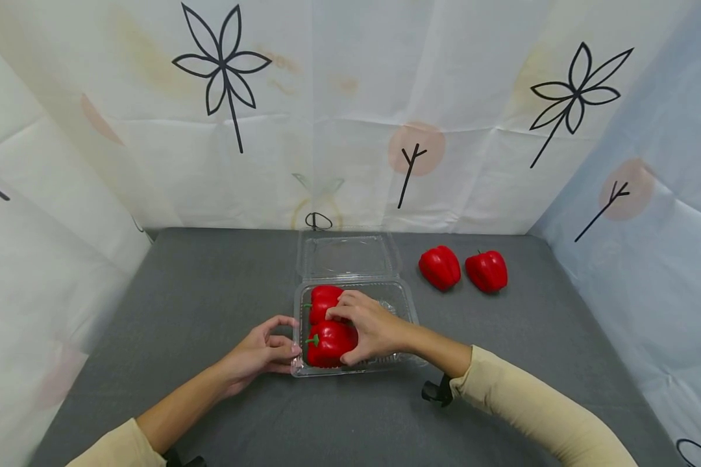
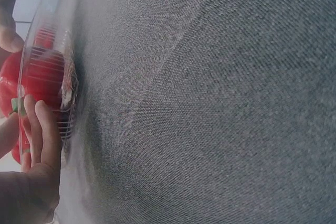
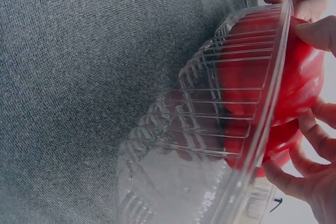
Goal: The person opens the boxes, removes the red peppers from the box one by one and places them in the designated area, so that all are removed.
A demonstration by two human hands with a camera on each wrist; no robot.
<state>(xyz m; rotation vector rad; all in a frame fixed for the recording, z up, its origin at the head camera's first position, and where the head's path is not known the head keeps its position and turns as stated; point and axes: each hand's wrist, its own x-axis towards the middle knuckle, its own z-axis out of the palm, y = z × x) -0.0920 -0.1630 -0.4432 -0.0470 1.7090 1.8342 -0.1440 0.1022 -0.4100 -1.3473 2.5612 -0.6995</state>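
A clear plastic clamshell container [image 1: 411,311] lies with its lid [image 1: 348,257] folded back. Two red bell peppers sit in its left half, stems pointing left: a rear pepper [image 1: 324,299] and a front pepper [image 1: 329,344]. My right hand [image 1: 374,327] grips the front pepper from above, its thumb at the near side and its fingers between the two peppers. At the container's left side, my left hand [image 1: 265,350] holds the rim and wall. The left wrist view shows the left fingers [image 2: 48,132] laid along the outside of the ribbed wall.
Two more red bell peppers, one pepper [image 1: 440,268] beside another pepper [image 1: 487,271], lie right of the lid on the grey tabletop [image 1: 210,279]. A printed white curtain [image 1: 350,97] stands behind and along both sides.
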